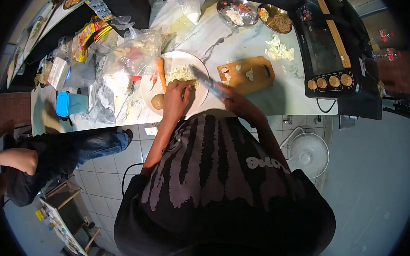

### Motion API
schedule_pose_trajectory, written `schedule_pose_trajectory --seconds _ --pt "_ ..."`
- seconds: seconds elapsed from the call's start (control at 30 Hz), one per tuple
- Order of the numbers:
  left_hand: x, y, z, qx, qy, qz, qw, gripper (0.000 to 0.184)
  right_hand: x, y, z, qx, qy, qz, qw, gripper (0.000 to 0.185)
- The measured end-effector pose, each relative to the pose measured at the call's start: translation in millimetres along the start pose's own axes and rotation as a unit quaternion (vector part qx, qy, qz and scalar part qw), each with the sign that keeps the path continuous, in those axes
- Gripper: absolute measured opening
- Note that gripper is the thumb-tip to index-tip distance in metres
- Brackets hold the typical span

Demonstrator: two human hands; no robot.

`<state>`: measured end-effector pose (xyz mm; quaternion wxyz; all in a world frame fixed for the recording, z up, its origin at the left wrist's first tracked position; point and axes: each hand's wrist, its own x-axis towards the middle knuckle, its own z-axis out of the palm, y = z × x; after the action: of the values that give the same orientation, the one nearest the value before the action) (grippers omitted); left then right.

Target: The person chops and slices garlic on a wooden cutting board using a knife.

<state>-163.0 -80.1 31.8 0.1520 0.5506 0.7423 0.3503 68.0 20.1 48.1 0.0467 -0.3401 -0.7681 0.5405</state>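
Observation:
On the white plate lies a heap of finely chopped pale pieces, with a carrot and a round brown potato along its left side. My left hand is over the plate, at the lower edge of the heap, its fingers bent and close together; whatever lies under them is hidden. My right hand is closed on the handle of a knife, whose blade points up and left over the plate's right rim. To the right is a wooden cutting board with a few pale scraps.
White peelings lie beyond the board. Two metal plates of food, a steel one and a gold one, stand at the back. A black oven is on the right, plastic bags on the left. Another person is at lower left.

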Motion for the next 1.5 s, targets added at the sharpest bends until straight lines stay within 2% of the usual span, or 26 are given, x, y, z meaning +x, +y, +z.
schedule_pose_trajectory --seconds 0.03,0.1,0.13,0.2,0.23,0.3,0.47,0.6,0.63,0.67,0.7,0.73,0.87,0.93,1.0,1.07,1.1,1.13,1.17,1.2,1.27,1.3,1.4,1.5 --pt "1.6 0.9 1.9 -0.006 0.0 0.013 1.0 0.025 -0.5 8.4 -5.6 -0.003 0.0 -0.001 1.0 0.052" --pt "8.4 6.0 7.7 -0.035 0.0 0.014 0.999 0.024 -2.1 34.1 -18.3 0.036 0.167 0.052 0.984 0.035" --pt "13.4 9.9 9.9 -0.061 -0.002 0.016 0.998 0.024 -4.4 42.0 -28.9 0.034 0.166 0.051 0.984 0.035" --pt "25.2 23.8 15.9 -0.07 -0.02 0.021 0.997 0.025 -10.2 52.8 -47.7 -0.006 0.267 0.017 0.964 0.029" --pt "32.2 30.4 20.6 -0.078 -0.04 0.029 0.996 0.025 -12.3 55.3 -52.8 -0.005 0.267 0.018 0.964 0.029" --pt "48.6 36.4 38.5 -0.083 -0.058 0.034 0.994 0.026 -16.3 59.6 -65.0 0.024 0.314 0.062 0.947 0.03" --pt "87.2 57.9 68.3 -0.043 -0.14 0.017 0.989 0.027 -16.7 70.2 -79.8 0.062 0.31 0.088 0.945 0.032" --pt "118.6 40.7 107.5 -0.014 -0.103 0.057 0.993 0.032 -6.8 79.8 -84.8 0.058 0.293 0.096 0.95 0.033" --pt "124.3 39.8 112.5 -0.011 -0.081 0.063 0.995 0.03 -4.5 82.0 -87.0 0.061 0.287 0.092 0.952 0.033" --pt "129.5 37.1 115.2 -0.007 -0.078 0.059 0.995 0.03 -2.5 84.6 -89.6 0.079 0.281 0.05 0.955 0.032" --pt "134.4 36.8 114.2 0.002 -0.109 0.046 0.993 0.026 0.5 87.3 -93.1 0.098 0.274 0.007 0.957 0.032" --pt "137.9 36.9 113.9 0.01 -0.141 0.033 0.989 0.022 3.6 90.4 -97.2 0.101 0.269 0.003 0.958 0.032" --pt "143.3 34.7 116.8 0.051 -0.149 0.036 0.987 0.015 13.0 99.0 -111.3 0.135 0.224 0.027 0.965 0.027" --pt "143.3 38.9 115.2 0.077 -0.14 0.077 0.984 0.012 19.1 105.4 -116.2 0.115 0.2 0.05 0.972 0.027" --pt "137.4 50.7 112.5 0.068 -0.124 0.033 0.989 0.013 25.3 110.9 -118.2 0.117 0.175 0.052 0.976 0.027" --pt "134.9 52.2 113.7 0.064 -0.105 -0.006 0.992 0.015 37.7 115.0 -118.3 0.093 0.183 -0.021 0.978 0.026" --pt "131.5 52.6 113.7 -0.16 -0.106 -0.124 0.974 0.019 42.8 108.7 -119.0 0.099 0.178 -0.026 0.979 0.026" --pt "127.9 51.9 113.3 -0.373 -0.099 -0.233 0.892 0.023 45.9 103.2 -119.1 0.108 0.153 -0.018 0.982 0.025" --pt "116.6 52.2 114.0 -0.468 -0.06 -0.284 0.835 0.024 48.4 98.5 -118.7 0.118 0.127 -0.009 0.985 0.024" --pt "110.1 56.6 108.3 -0.461 -0.058 -0.289 0.837 0.024 51.7 91.3 -117.1 0.126 0.123 -0.009 0.984 0.024" --pt "95.6 61.8 103.8 -0.555 -0.091 -0.358 0.745 0.022 58.4 76.0 -109.3 0.193 0.109 -0.076 0.972 0.025" --pt "89.0 63.9 101.6 -0.557 -0.117 -0.352 0.743 0.021 64.8 71.6 -102.9 0.24 0.113 -0.131 0.955 0.025" --pt "76.8 76.5 101.4 -0.544 -0.109 -0.356 0.752 0.021 71.4 59.6 -99.5 0.229 0.105 -0.12 0.96 0.024" --pt "73.9 82.4 101.9 -0.519 -0.111 -0.361 0.767 0.02 69.8 48.9 -107.9 0.228 0.076 -0.069 0.968 0.023"
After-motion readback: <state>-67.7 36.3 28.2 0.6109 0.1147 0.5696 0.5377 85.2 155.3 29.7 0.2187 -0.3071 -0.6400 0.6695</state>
